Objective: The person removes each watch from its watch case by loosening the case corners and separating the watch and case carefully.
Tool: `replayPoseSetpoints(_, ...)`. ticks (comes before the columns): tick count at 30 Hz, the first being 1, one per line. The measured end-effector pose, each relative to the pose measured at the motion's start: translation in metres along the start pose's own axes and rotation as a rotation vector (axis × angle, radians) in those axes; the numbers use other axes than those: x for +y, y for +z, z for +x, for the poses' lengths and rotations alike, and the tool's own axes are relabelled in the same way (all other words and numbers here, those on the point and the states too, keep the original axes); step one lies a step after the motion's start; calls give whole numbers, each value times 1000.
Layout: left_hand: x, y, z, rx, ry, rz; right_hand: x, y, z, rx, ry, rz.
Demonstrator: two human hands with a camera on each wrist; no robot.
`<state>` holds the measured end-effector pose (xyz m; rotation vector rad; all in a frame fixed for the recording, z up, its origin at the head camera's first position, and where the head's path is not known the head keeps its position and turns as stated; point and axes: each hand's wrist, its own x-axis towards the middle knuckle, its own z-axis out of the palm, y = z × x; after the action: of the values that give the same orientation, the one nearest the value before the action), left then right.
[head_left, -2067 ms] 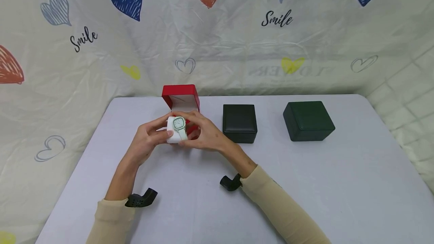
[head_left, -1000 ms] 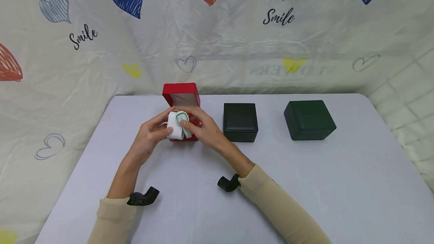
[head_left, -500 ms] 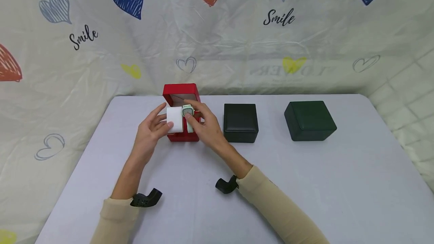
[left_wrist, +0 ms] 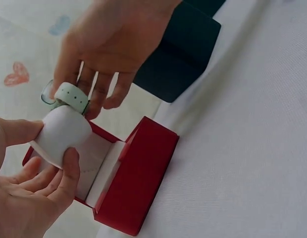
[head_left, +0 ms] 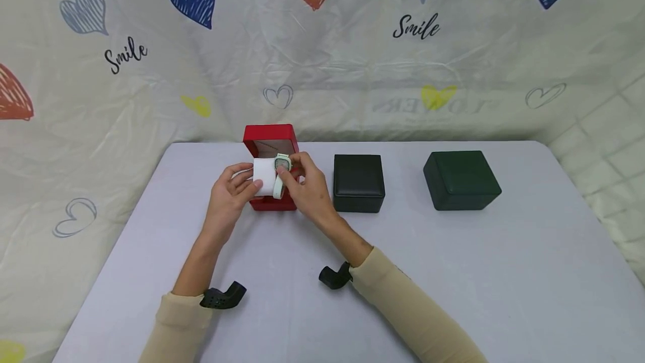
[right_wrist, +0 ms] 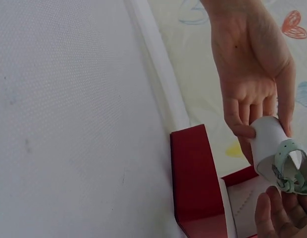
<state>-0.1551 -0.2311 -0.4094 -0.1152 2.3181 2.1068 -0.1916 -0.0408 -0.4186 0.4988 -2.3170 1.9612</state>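
Note:
Between the thumb and fingers of my left hand point(head_left: 225, 206) is a white watch cushion point(head_left: 262, 177), raised over the open red box point(head_left: 270, 132). My right hand point(head_left: 313, 195) pinches a wristwatch point(head_left: 283, 162) with a pale green strap at the cushion's right end. In the left wrist view, the looped strap point(left_wrist: 73, 96) with its row of holes sits at the end of the cushion point(left_wrist: 64, 130). The right wrist view has the watch strap point(right_wrist: 281, 161) overlapping the cushion's end point(right_wrist: 267, 136); whether it is fully off the cushion I cannot tell.
A closed black box point(head_left: 358, 182) stands right of the red one, and a closed dark green box point(head_left: 461, 180) farther right. All sit near the back edge of the white-covered table point(head_left: 282, 307). A curtain printed with hearts point(head_left: 322, 55) hangs behind.
The watch has slid along the cushion from its middle to its right end, drawn by the right hand. The cushion has turned and risen a little, uncovering more of the red box.

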Motion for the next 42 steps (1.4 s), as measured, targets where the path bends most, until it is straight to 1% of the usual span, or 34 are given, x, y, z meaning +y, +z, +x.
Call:
replayPoseSetpoints(2, -1, 1, 0, 7, 0, 1, 0, 0, 0, 4, 11, 3)
replayPoseSetpoints(8, -4, 3, 2, 23, 15, 26, -2, -1, -1, -37, 110, 133)
replayPoseSetpoints(10, -5, 3, 2, 30, 19, 36, -1, -1, -1, -44, 128, 144)
replayPoseSetpoints(18, -8, 4, 0, 59, 40, 102, 3, 0, -4, -10, 115, 105)
replayPoseSetpoints(25, -7, 7, -2, 71, 88, 188, 5, -1, -5, 34, 102, 81)
replayPoseSetpoints(29, -7, 9, -3, 84, 116, 238, 5, -1, -5, 37, 106, 78)
replayPoseSetpoints(42, -9, 13, -4, 85, 113, 303, 7, -2, -5, 46, 110, 59)
